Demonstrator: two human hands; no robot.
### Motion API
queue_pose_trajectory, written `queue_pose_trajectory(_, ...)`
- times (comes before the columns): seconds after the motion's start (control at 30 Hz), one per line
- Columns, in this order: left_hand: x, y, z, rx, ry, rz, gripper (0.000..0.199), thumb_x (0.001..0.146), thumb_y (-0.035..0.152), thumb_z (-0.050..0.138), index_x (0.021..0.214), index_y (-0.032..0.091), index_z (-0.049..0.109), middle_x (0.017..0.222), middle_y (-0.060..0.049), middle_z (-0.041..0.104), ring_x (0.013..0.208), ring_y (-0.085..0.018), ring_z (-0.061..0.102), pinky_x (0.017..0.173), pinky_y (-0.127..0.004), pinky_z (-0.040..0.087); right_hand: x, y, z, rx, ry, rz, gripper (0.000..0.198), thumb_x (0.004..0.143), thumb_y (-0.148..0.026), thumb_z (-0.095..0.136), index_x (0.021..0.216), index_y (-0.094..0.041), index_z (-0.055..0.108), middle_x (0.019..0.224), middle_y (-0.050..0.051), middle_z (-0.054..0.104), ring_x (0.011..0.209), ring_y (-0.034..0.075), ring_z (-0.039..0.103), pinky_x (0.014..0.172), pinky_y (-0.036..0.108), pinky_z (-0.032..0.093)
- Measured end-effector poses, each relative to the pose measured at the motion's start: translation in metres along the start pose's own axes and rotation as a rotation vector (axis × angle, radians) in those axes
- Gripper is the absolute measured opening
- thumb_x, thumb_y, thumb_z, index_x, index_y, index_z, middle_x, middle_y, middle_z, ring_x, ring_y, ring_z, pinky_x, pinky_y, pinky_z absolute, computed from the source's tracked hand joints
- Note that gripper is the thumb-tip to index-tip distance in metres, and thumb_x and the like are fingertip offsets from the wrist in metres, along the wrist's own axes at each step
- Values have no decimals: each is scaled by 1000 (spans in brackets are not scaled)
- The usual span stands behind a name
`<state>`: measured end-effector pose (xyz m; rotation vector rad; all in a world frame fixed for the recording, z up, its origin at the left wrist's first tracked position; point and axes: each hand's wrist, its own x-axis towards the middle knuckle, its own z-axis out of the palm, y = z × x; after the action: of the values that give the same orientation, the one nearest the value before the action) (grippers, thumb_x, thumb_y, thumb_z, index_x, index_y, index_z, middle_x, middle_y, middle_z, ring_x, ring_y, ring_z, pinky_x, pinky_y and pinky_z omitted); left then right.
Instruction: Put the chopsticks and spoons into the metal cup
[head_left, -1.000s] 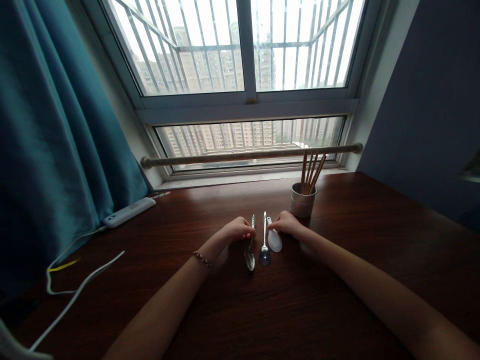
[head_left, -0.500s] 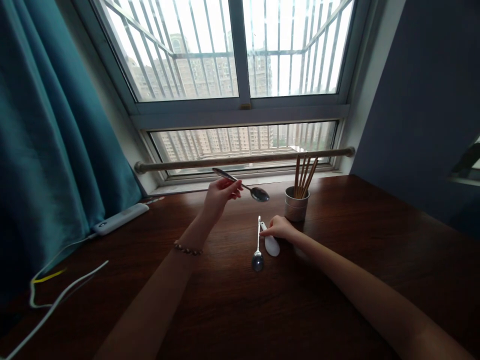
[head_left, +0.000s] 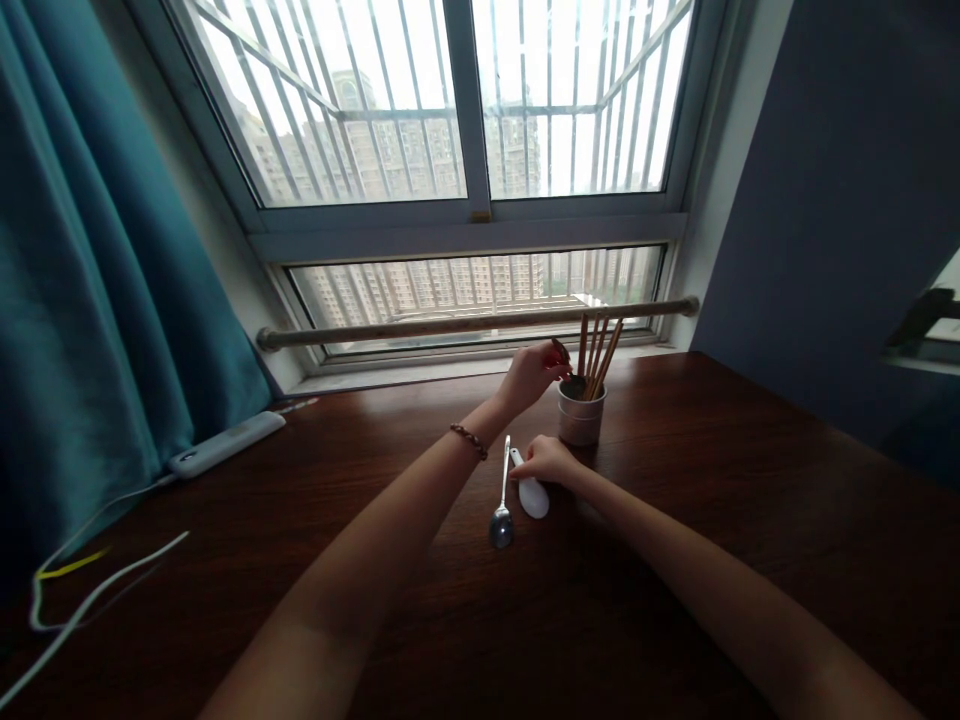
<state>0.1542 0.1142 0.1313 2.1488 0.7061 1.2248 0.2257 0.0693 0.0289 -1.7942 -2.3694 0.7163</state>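
Note:
My left hand (head_left: 534, 372) is closed in a pinch on a metal spoon (head_left: 575, 381), whose bowl points down at the mouth of a grey metal cup (head_left: 580, 422). Several wooden chopsticks (head_left: 598, 358) stand upright in that cup. Lower down, my right hand (head_left: 549, 460) is closed over the handle of a white spoon (head_left: 533, 498), which lies on the table with its bowl toward me. A second metal spoon (head_left: 501, 527) lies just left of the white one, near my right fingertips.
Brown wooden table (head_left: 645, 600) under everything. On the left lie a white power strip (head_left: 229, 444), a white cable (head_left: 90, 597) and a yellow strip (head_left: 73, 564), beside a teal curtain (head_left: 127, 250). A horizontal rail (head_left: 450, 326) crosses before the window.
My left hand has moved right with the metal spoon, from above the table to the cup, and the spoon's bowl has tipped down. My right hand stays at the white spoon.

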Motion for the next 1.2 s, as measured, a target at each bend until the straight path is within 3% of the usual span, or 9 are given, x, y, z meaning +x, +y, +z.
queue_pose_trajectory(0.23,-5,-23,7,-54,-11,-89,13,82,17,57,92,9,53,73,0,56,61,-8,56,50,-19,48,2,1,3,-34,21,-15,37,76,-49,58,76,-12,58,75,3,59,73,15,57,66,32,47)
queue_pose_trajectory(0.7,-5,-48,22,-33,73,-321,16,86,24,52,93,9,54,80,-2,56,67,-10,55,58,-24,49,-3,-2,3,-100,53,-58,33,79,-45,56,79,-12,59,77,3,60,75,15,57,68,33,48)
queue_pose_trajectory(1.0,0,-46,27,38,61,-313,17,86,26,52,90,9,55,86,-4,58,75,-13,57,68,-30,50,-11,-7,-1,-183,62,-78,32,80,-43,55,84,-12,59,83,4,61,75,16,58,67,32,48)
queue_pose_trajectory(1.2,5,-45,27,109,83,-305,16,85,25,53,87,9,56,82,-3,58,75,-12,57,69,-30,50,-26,-18,-21,-269,45,-109,30,76,-40,61,88,-12,59,88,6,61,81,17,58,68,33,49)
